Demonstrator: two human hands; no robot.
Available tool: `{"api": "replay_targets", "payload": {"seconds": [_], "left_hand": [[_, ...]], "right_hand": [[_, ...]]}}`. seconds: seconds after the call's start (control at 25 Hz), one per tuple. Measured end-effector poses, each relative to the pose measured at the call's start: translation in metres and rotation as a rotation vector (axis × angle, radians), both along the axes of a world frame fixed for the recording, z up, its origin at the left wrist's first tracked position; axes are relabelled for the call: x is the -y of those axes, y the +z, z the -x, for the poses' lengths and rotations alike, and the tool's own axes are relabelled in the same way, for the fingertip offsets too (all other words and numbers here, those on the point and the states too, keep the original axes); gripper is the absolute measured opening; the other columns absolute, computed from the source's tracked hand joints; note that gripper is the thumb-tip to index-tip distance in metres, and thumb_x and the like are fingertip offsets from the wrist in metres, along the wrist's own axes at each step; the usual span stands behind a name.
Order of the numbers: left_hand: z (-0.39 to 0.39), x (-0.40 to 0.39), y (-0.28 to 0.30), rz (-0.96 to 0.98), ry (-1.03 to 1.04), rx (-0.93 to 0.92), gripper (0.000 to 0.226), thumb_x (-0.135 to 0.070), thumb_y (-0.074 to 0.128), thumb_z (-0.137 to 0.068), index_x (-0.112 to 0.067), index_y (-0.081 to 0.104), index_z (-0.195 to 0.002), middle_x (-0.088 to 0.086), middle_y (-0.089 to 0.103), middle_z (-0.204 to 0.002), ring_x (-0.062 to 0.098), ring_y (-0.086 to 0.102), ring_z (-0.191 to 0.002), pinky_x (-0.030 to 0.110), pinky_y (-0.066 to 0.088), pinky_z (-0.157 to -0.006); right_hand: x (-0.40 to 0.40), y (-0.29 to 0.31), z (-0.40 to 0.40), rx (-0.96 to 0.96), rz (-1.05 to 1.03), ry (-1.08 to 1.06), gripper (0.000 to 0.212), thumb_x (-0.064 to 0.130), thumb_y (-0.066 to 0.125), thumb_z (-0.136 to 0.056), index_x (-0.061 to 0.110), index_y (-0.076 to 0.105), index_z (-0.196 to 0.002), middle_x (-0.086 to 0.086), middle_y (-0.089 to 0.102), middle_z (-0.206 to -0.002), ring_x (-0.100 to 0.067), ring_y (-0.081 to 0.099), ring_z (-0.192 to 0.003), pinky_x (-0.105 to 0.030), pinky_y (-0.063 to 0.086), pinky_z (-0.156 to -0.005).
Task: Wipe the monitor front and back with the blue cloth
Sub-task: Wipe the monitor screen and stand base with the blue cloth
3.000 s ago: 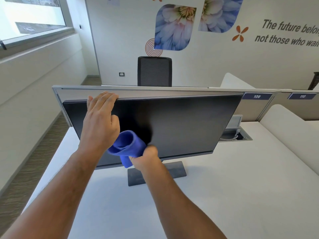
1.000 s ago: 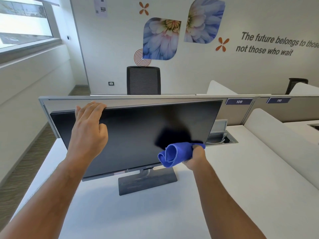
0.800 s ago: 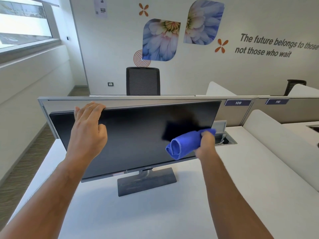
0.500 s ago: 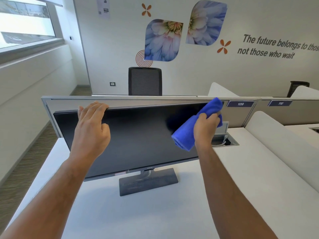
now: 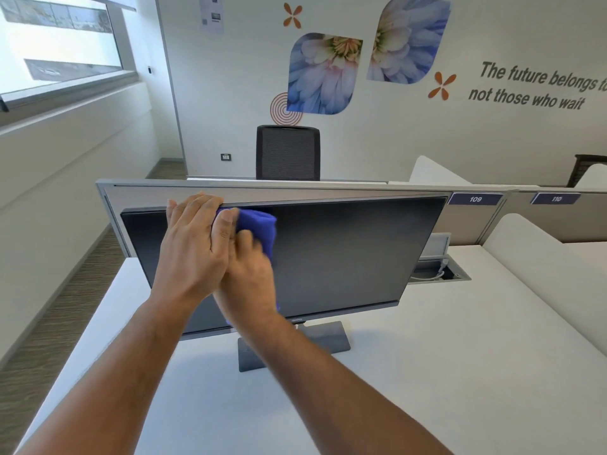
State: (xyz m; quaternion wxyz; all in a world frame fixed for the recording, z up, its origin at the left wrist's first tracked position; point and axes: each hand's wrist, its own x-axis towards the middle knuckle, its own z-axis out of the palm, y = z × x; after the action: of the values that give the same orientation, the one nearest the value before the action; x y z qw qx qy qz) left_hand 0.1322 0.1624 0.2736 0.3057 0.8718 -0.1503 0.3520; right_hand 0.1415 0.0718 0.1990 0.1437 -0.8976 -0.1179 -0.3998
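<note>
Upright on its stand on the white desk (image 5: 460, 372), the monitor (image 5: 345, 251) runs left-right, dark screen facing the camera. Against its upper left, the right hand (image 5: 249, 274) grips the bunched blue cloth (image 5: 259, 226). Just beside it, the left hand (image 5: 192, 244) curls its fingers over the monitor's top edge.

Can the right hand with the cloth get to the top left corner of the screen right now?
Probably not directly. The left hand grips the monitor's top edge between the blue cloth in the right hand and that corner, so it would need to shift first.
</note>
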Motion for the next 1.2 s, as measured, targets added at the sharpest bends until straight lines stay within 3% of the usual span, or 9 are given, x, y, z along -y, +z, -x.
{"api": "replay_targets", "payload": {"seconds": [0.12,0.24,0.32,0.44,0.64,0.72,0.92,1.08,1.2], "left_hand": [[0.0,-0.002,0.0,0.001,-0.003,0.02,0.056,-0.042,0.024,-0.107,-0.006,0.063,-0.125,0.01,0.062,-0.131,0.028,0.047,-0.132,0.018,0.006,-0.118],[-0.001,-0.002,-0.001,0.006,-0.033,0.024,0.052,-0.041,0.024,-0.108,-0.009,0.062,-0.124,0.008,0.062,-0.129,0.025,0.047,-0.131,0.032,0.013,-0.12],[-0.002,-0.002,-0.002,0.018,-0.041,0.028,0.052,-0.042,0.024,-0.108,-0.01,0.062,-0.123,0.007,0.062,-0.129,0.025,0.047,-0.13,0.036,0.014,-0.12],[-0.003,-0.005,-0.005,0.04,-0.048,0.018,0.053,-0.042,0.024,-0.109,-0.01,0.061,-0.128,0.007,0.061,-0.133,0.024,0.045,-0.135,0.039,0.01,-0.124],[-0.005,-0.004,-0.005,0.039,-0.065,0.013,0.052,-0.04,0.026,-0.109,-0.009,0.061,-0.132,0.008,0.06,-0.135,0.024,0.043,-0.137,0.036,0.007,-0.125],[-0.005,-0.004,-0.005,0.037,-0.066,0.01,0.051,-0.038,0.026,-0.108,-0.009,0.06,-0.132,0.009,0.06,-0.136,0.024,0.043,-0.138,0.037,0.007,-0.125],[-0.003,-0.006,-0.007,0.041,-0.055,0.013,0.049,-0.036,0.028,-0.108,-0.009,0.06,-0.133,0.009,0.06,-0.137,0.024,0.042,-0.139,0.039,0.008,-0.126],[-0.003,-0.006,-0.006,0.036,-0.039,0.004,0.048,-0.034,0.029,-0.107,-0.008,0.06,-0.134,0.008,0.059,-0.138,0.023,0.042,-0.139,0.037,0.007,-0.126],[-0.003,-0.004,-0.006,0.02,-0.013,-0.007,0.046,-0.03,0.032,-0.105,-0.009,0.059,-0.136,0.007,0.058,-0.14,0.021,0.041,-0.14,0.036,0.007,-0.127]], "right_hand": [[-0.007,0.0,0.002,0.087,0.076,0.085,0.043,0.02,0.052,-0.102,0.011,0.044,-0.143,-0.007,0.058,-0.112,-0.023,0.053,-0.094,-0.037,0.048,-0.082],[0.021,0.006,0.002,0.22,0.05,0.055,0.044,0.011,0.059,-0.092,0.013,0.059,-0.137,-0.004,0.057,-0.095,-0.025,0.05,-0.083,-0.041,0.044,-0.074],[0.055,0.012,0.001,0.255,-0.001,-0.035,0.061,0.017,0.066,-0.088,0.014,0.053,-0.148,-0.006,0.057,-0.092,-0.028,0.051,-0.082,-0.042,0.04,-0.071],[0.129,0.017,0.0,0.285,-0.172,-0.216,0.069,0.033,0.071,-0.088,0.018,0.048,-0.151,-0.011,0.055,-0.096,-0.031,0.051,-0.083,-0.043,0.043,-0.074],[0.24,0.022,-0.001,0.185,-0.629,-0.498,0.067,0.048,0.057,-0.1,0.017,0.04,-0.157,-0.016,0.038,-0.142,-0.031,0.043,-0.126,-0.044,0.04,-0.112],[0.263,0.029,-0.002,0.135,-0.758,-0.506,0.065,0.047,0.055,-0.101,0.016,0.04,-0.156,-0.013,0.035,-0.144,-0.028,0.041,-0.13,-0.042,0.04,-0.114],[0.261,0.04,-0.007,0.145,-1.032,-0.508,0.055,0.045,0.048,-0.104,0.022,0.042,-0.154,-0.005,0.038,-0.125,-0.028,0.055,-0.112,-0.035,0.045,-0.099],[0.19,0.034,-0.012,0.151,-0.891,-0.478,0.072,0.04,0.038,-0.097,0.006,0.028,-0.159,-0.021,0.04,-0.137,-0.038,0.045,-0.123,-0.047,0.038,-0.114],[0.118,0.014,-0.005,0.151,-0.663,-0.331,0.071,0.025,0.045,-0.093,0.001,0.029,-0.158,-0.027,0.038,-0.144,-0.04,0.042,-0.125,-0.044,0.033,-0.117]]}}
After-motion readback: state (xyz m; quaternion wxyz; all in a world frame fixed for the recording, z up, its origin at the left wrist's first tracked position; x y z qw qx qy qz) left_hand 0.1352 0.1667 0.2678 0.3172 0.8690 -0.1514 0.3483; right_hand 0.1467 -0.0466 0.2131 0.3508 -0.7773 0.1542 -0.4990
